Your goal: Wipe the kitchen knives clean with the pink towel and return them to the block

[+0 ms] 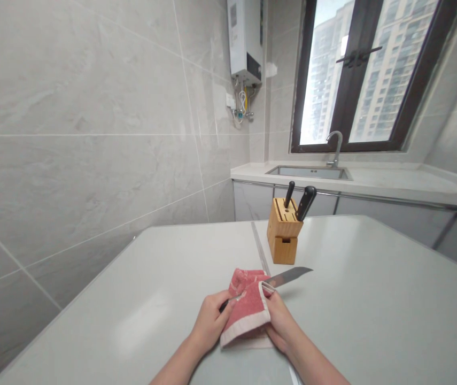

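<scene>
Your left hand [210,321] has its fingers clamped on the knife [288,276] handle; your right hand [280,323] has its fingers clamped on a red towel [246,307] around the blade.

I count 1 wood knife block [283,232] as my ref. In it: 2 black knife handles [306,203]. In front of it: 1 kitchen knife [288,277], 1 red towel [248,310], 1 L hand [210,321], 1 R hand [282,321]. Beyond it: 1 steel sink [308,172], 1 faucet [335,147], 1 window [366,75], 1 water heater [245,40].
</scene>
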Demonstrator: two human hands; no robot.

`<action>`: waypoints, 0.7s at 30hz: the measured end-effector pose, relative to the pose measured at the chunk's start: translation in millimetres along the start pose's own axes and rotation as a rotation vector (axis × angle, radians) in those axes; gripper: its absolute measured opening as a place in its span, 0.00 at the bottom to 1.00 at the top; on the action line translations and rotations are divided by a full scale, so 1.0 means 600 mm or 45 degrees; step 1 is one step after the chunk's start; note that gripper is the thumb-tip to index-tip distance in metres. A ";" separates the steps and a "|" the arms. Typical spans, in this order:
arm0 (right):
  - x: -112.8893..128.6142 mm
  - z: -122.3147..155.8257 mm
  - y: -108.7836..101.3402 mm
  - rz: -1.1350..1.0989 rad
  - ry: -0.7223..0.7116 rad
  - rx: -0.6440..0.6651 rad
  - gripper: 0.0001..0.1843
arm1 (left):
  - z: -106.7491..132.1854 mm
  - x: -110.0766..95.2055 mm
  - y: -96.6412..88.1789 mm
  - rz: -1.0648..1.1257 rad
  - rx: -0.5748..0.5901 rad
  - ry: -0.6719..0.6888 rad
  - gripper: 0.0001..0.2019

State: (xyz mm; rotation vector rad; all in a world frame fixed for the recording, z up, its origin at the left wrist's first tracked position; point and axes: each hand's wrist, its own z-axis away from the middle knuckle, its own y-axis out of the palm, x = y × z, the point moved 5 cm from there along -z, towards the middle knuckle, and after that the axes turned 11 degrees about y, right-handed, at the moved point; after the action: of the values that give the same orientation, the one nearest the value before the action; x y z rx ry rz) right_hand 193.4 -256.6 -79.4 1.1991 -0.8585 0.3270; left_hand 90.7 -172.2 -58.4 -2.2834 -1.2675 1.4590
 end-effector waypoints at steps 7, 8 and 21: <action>0.004 0.002 -0.001 0.014 0.014 0.023 0.16 | 0.003 0.014 0.003 -0.068 -0.030 -0.028 0.18; 0.005 0.003 0.000 0.016 0.015 0.023 0.15 | 0.003 0.015 0.002 -0.070 -0.037 -0.030 0.18; 0.020 0.003 -0.008 -0.029 -0.025 -0.024 0.11 | 0.006 0.019 -0.004 -0.069 -0.086 -0.038 0.18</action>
State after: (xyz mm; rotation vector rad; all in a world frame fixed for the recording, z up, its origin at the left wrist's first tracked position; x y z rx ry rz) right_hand 203.8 -262.4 -73.7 1.1957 -0.8627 0.2882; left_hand 88.5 -163.2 -66.6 -2.2582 -1.3967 1.4588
